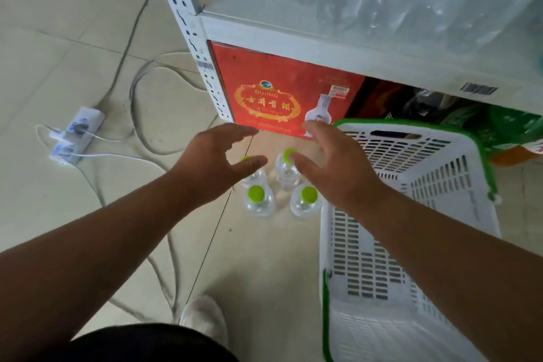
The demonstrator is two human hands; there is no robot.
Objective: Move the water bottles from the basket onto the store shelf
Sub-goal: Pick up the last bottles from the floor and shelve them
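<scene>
Now I have my left hand (219, 160) and right hand (329, 161) spread wide, holding nothing, above four water bottles (286, 170) standing on the floor just below my fingertips; grabbing carelessly could topple the close-packed neighbours beside the basket (411, 185).

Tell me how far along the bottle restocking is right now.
Done: the white basket shows no bottles in its visible part, and clear bottles already crowd the shelf. In hand: nothing yet; the left hand and right hand hover open above four green-capped bottles standing on the floor. Left: lift those four onto the shelf.
</scene>
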